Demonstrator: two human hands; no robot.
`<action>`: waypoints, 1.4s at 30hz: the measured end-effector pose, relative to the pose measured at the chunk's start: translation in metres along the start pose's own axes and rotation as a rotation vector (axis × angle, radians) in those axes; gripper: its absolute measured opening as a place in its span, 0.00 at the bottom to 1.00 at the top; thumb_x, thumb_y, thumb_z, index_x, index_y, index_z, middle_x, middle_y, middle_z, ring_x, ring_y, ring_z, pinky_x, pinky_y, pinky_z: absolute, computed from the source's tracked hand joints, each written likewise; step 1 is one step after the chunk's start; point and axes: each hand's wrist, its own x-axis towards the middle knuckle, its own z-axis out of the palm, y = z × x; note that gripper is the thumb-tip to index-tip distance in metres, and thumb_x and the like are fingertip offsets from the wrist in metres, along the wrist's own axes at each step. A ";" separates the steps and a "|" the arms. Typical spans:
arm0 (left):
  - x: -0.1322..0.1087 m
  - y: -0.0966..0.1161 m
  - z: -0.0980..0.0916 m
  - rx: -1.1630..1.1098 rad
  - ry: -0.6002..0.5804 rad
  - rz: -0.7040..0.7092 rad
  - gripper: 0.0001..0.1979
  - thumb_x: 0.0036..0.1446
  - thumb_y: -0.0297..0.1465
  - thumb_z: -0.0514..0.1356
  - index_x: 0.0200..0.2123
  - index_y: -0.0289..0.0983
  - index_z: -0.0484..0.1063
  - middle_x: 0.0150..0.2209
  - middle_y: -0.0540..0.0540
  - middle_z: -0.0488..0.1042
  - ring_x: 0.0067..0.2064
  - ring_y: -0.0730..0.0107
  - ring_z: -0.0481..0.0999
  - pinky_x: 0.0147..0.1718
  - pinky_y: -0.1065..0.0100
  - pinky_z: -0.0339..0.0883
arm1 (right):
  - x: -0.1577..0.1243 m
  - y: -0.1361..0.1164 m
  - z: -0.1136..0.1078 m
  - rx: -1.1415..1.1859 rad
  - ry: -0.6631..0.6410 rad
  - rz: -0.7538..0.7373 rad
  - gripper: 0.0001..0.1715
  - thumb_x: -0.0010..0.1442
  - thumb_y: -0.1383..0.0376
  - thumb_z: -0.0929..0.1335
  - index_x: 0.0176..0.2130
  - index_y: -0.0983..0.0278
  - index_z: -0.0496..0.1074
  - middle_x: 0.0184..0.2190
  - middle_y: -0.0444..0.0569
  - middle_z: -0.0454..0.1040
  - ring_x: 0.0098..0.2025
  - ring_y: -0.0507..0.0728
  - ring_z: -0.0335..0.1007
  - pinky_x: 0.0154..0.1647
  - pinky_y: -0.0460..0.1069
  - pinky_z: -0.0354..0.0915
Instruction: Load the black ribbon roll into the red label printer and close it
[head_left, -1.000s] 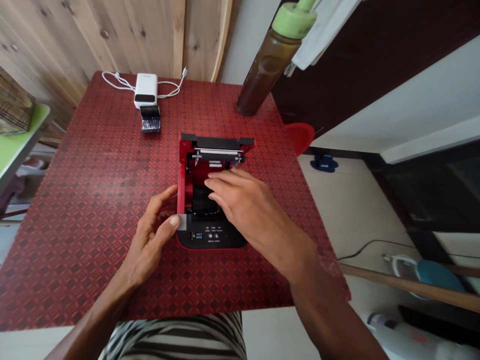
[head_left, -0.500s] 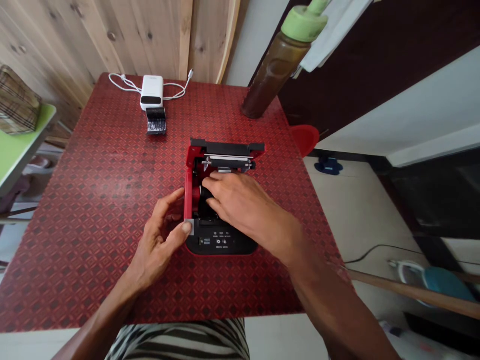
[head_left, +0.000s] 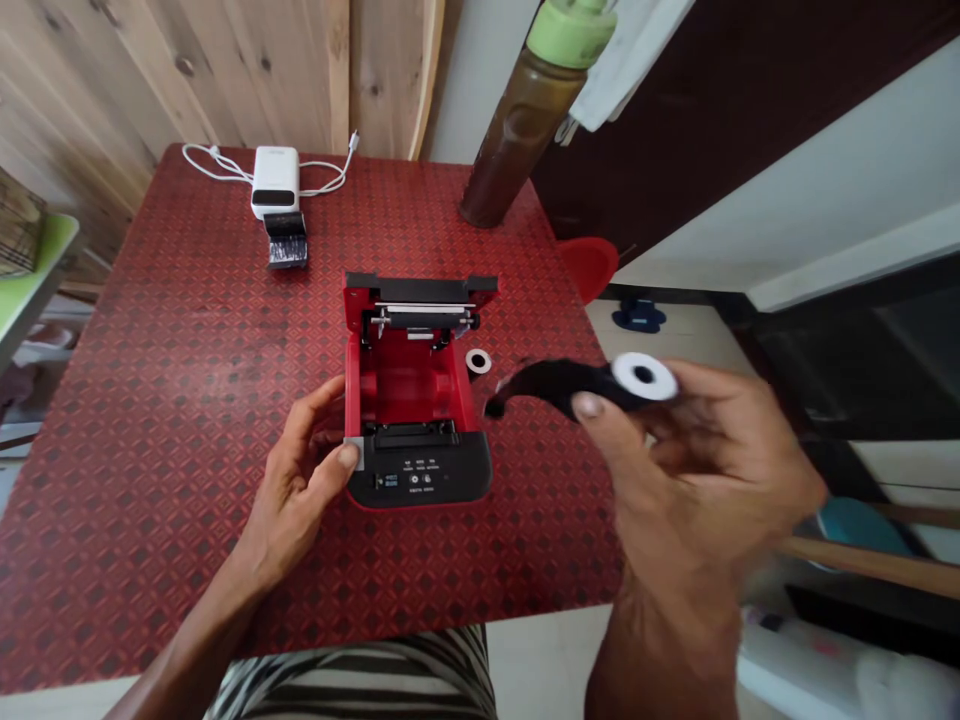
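The right hand pinches a black roll between thumb and fingers, in the air to the right of the open red printer. The left hand has bent fingers and thumb on the printer's left side; whether it grips, one cannot tell.

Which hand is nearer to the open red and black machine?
Left. The left hand touches the machine at its left side; the right hand is apart from it, to its right, holding a black roll.

Printer, bottle on red table
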 end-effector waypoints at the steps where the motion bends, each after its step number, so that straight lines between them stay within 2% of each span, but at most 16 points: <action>1: 0.000 -0.001 0.000 -0.001 0.000 0.005 0.32 0.74 0.50 0.68 0.75 0.48 0.70 0.73 0.40 0.78 0.69 0.42 0.82 0.57 0.49 0.83 | -0.009 0.010 0.001 0.030 0.095 0.080 0.21 0.63 0.51 0.84 0.49 0.57 0.83 0.34 0.44 0.81 0.29 0.56 0.73 0.28 0.52 0.69; 3: -0.001 -0.001 0.000 0.005 -0.002 0.022 0.32 0.74 0.50 0.67 0.75 0.48 0.70 0.74 0.40 0.77 0.69 0.42 0.81 0.58 0.49 0.82 | -0.030 0.025 0.006 0.018 0.122 0.203 0.22 0.62 0.50 0.83 0.48 0.59 0.82 0.34 0.44 0.82 0.28 0.55 0.73 0.27 0.50 0.68; 5: -0.001 -0.002 0.001 0.020 0.004 0.036 0.31 0.75 0.49 0.67 0.75 0.48 0.70 0.74 0.40 0.77 0.70 0.42 0.81 0.58 0.49 0.82 | -0.053 0.033 0.011 -0.010 -0.027 0.227 0.17 0.63 0.55 0.82 0.47 0.59 0.82 0.33 0.43 0.83 0.27 0.55 0.73 0.28 0.50 0.70; 8: -0.001 -0.003 0.000 0.028 0.013 0.046 0.31 0.75 0.49 0.66 0.75 0.47 0.71 0.75 0.41 0.76 0.71 0.43 0.80 0.59 0.50 0.82 | -0.079 0.035 0.014 -0.014 -0.316 0.111 0.08 0.67 0.63 0.76 0.47 0.58 0.81 0.35 0.43 0.86 0.29 0.55 0.78 0.33 0.51 0.77; 10: 0.000 -0.004 0.000 0.027 0.014 0.049 0.31 0.75 0.49 0.66 0.75 0.47 0.71 0.75 0.40 0.76 0.71 0.43 0.80 0.59 0.50 0.82 | -0.086 0.035 0.011 -0.002 -0.444 0.013 0.09 0.69 0.66 0.73 0.50 0.58 0.81 0.39 0.46 0.87 0.32 0.56 0.81 0.38 0.51 0.80; 13: 0.001 -0.006 0.000 0.055 0.025 0.075 0.32 0.75 0.50 0.66 0.75 0.46 0.71 0.74 0.40 0.77 0.69 0.43 0.82 0.61 0.49 0.81 | -0.085 0.038 0.004 0.016 -0.575 -0.054 0.13 0.72 0.68 0.71 0.54 0.60 0.80 0.42 0.50 0.88 0.37 0.58 0.85 0.42 0.52 0.81; 17: 0.003 -0.008 0.000 0.079 0.034 0.105 0.32 0.75 0.51 0.66 0.75 0.45 0.71 0.73 0.39 0.78 0.70 0.45 0.81 0.65 0.47 0.79 | -0.080 0.042 0.001 0.021 -0.666 -0.039 0.16 0.73 0.68 0.70 0.57 0.60 0.80 0.47 0.53 0.89 0.42 0.60 0.87 0.47 0.54 0.83; 22: 0.002 -0.008 -0.002 0.072 0.029 0.094 0.33 0.74 0.52 0.66 0.75 0.45 0.71 0.75 0.39 0.76 0.72 0.42 0.79 0.67 0.45 0.78 | -0.068 0.047 -0.015 0.001 -0.746 0.068 0.32 0.69 0.61 0.74 0.70 0.60 0.76 0.55 0.56 0.89 0.38 0.60 0.85 0.48 0.60 0.85; 24: 0.001 -0.008 -0.002 0.074 0.032 0.082 0.34 0.74 0.52 0.66 0.75 0.45 0.71 0.76 0.39 0.75 0.73 0.42 0.79 0.67 0.45 0.78 | -0.056 0.049 -0.027 0.000 -0.761 0.126 0.32 0.68 0.56 0.77 0.68 0.58 0.79 0.54 0.55 0.89 0.38 0.60 0.86 0.47 0.60 0.84; 27: 0.001 -0.007 -0.001 0.078 0.034 0.073 0.33 0.74 0.53 0.66 0.75 0.46 0.71 0.76 0.39 0.76 0.73 0.42 0.79 0.67 0.45 0.79 | -0.033 0.052 -0.033 0.044 -0.719 0.208 0.25 0.70 0.49 0.77 0.61 0.57 0.83 0.49 0.53 0.90 0.42 0.62 0.88 0.47 0.59 0.83; 29: 0.002 -0.007 0.000 0.081 0.033 0.076 0.33 0.74 0.53 0.66 0.75 0.46 0.71 0.75 0.39 0.76 0.72 0.41 0.79 0.66 0.45 0.79 | -0.018 0.058 -0.020 0.061 -0.645 0.210 0.22 0.72 0.49 0.76 0.58 0.57 0.84 0.49 0.53 0.90 0.46 0.63 0.88 0.50 0.60 0.83; 31: 0.002 -0.007 0.000 0.084 0.034 0.084 0.33 0.74 0.53 0.67 0.74 0.46 0.72 0.74 0.39 0.77 0.71 0.42 0.80 0.66 0.44 0.79 | -0.006 0.068 0.007 0.071 -0.584 0.169 0.20 0.72 0.53 0.75 0.58 0.57 0.84 0.52 0.54 0.90 0.51 0.65 0.88 0.56 0.63 0.82; 34: 0.002 -0.006 0.000 0.081 0.033 0.080 0.33 0.74 0.52 0.66 0.75 0.45 0.71 0.74 0.39 0.77 0.69 0.44 0.82 0.65 0.46 0.80 | 0.007 0.083 0.052 0.137 -0.607 0.121 0.26 0.69 0.59 0.74 0.64 0.58 0.80 0.60 0.57 0.87 0.58 0.66 0.86 0.61 0.66 0.79; 36: 0.002 -0.006 -0.001 0.076 0.032 0.075 0.33 0.74 0.52 0.66 0.75 0.45 0.71 0.74 0.39 0.78 0.69 0.44 0.82 0.64 0.47 0.80 | 0.013 0.089 0.074 0.151 -0.633 0.094 0.27 0.65 0.61 0.75 0.62 0.57 0.80 0.60 0.56 0.87 0.58 0.67 0.85 0.62 0.67 0.78; 40: 0.001 -0.007 0.000 0.061 0.029 0.064 0.33 0.74 0.51 0.67 0.75 0.46 0.71 0.73 0.39 0.78 0.68 0.44 0.83 0.59 0.49 0.83 | 0.014 0.091 0.089 0.171 -0.643 0.061 0.18 0.60 0.61 0.76 0.51 0.55 0.82 0.52 0.51 0.88 0.56 0.68 0.82 0.65 0.68 0.74; 42: 0.001 -0.006 0.000 0.051 0.027 0.053 0.32 0.74 0.51 0.66 0.75 0.46 0.71 0.73 0.39 0.78 0.66 0.44 0.84 0.55 0.50 0.84 | 0.014 0.090 0.088 0.187 -0.628 0.081 0.15 0.61 0.60 0.75 0.49 0.55 0.80 0.49 0.50 0.88 0.53 0.66 0.82 0.61 0.66 0.75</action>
